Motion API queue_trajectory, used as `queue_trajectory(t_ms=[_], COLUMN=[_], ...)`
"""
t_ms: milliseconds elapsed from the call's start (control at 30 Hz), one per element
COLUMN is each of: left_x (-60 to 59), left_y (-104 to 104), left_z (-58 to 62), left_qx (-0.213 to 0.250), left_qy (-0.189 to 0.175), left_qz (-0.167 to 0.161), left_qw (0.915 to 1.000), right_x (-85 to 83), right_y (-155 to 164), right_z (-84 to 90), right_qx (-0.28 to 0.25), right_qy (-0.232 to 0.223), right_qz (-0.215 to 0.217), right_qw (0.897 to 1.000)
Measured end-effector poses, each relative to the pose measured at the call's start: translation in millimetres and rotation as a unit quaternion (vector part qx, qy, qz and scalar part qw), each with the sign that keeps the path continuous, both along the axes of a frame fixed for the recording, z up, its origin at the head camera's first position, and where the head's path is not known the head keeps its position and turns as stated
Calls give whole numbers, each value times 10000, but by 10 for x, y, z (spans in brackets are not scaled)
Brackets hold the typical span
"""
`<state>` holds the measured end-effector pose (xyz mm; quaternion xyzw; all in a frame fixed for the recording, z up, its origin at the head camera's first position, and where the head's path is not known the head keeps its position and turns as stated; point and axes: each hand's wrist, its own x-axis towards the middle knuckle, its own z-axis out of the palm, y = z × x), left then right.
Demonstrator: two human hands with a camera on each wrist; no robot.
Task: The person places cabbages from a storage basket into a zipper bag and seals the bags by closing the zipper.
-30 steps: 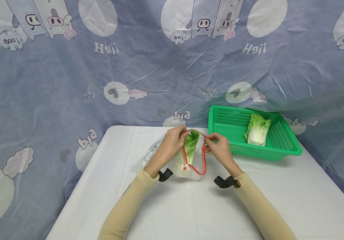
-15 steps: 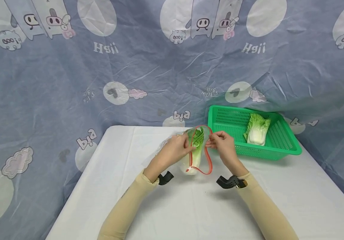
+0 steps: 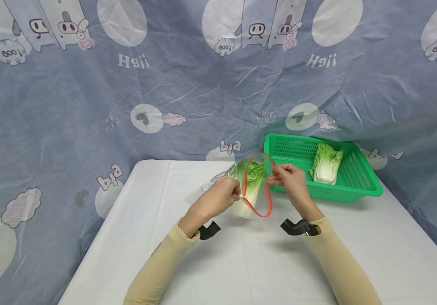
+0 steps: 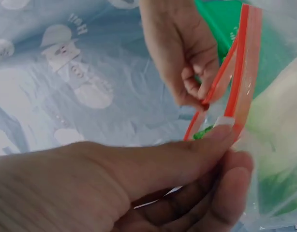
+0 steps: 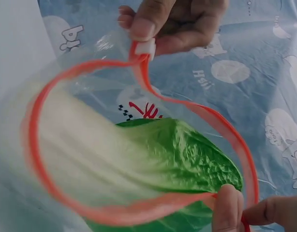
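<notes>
Both your hands are on the bag (image 3: 241, 186), which you hold above the table (image 3: 241, 262) with a cabbage (image 3: 252, 186) inside it, leafy end toward the open mouth. Your left hand (image 3: 218, 197) pinches the end of the red zip strip (image 3: 256, 186), thumb on top where the white slider sits (image 5: 146, 48). Your right hand (image 3: 291, 180) pinches the far side of the strip between thumb and fingertips (image 5: 226, 208), so the mouth gapes in a wide loop.

As I judge it, the step in hand is getting that mouth shut. The green leaf crowds right up against the strip near your right thumb, and that is the likely snag: any leaf caught between the two tracks will stop the seal. Tip the bag so the cabbage slides deeper, white base first, before you bring the sides together. Then pull the strip taut between your hands so the two tracks lie flat against each other. Keep your left pinch firm on the end as an anchor, and let some air out, since the film looks puffed around the cabbage.

Just beside your right hand stands the green basket (image 3: 355, 192), with a second cabbage (image 3: 326, 164) lying in it, well clear of your work.
</notes>
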<state>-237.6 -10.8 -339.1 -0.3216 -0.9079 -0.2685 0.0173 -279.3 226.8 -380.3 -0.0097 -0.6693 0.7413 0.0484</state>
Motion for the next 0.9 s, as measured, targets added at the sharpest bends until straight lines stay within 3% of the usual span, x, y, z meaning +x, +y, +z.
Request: queue_trajectory(t_ms=[133,267,533,633,800,900], left_x=[-10,-31,-268,-359,-439,-474], left_y=[-117,-262,-593,-679,-750,-760], left_z=[130,228,274,265,253,243], left_qx=[713,1447,3084,3386,3660,3848], left_qy=[65,185,251,319,202,52], left_qz=[349,716,1138,1195,1296,1323], left_qw=[9968,9867,9441,9328,9213,9134], right_x=[22,84,322,441,616,674], right_y=[93,166,190,143,48,13], right_z=[85,207,461,524,575,585], right_qx=[226,672,1762,2185,2952,3034], right_qy=[-93,-308,-484,-225,554,1066], right_qz=[197,565,1353,1268,667,482], right_qw=[9995,9957,9738,9673,9515,9456])
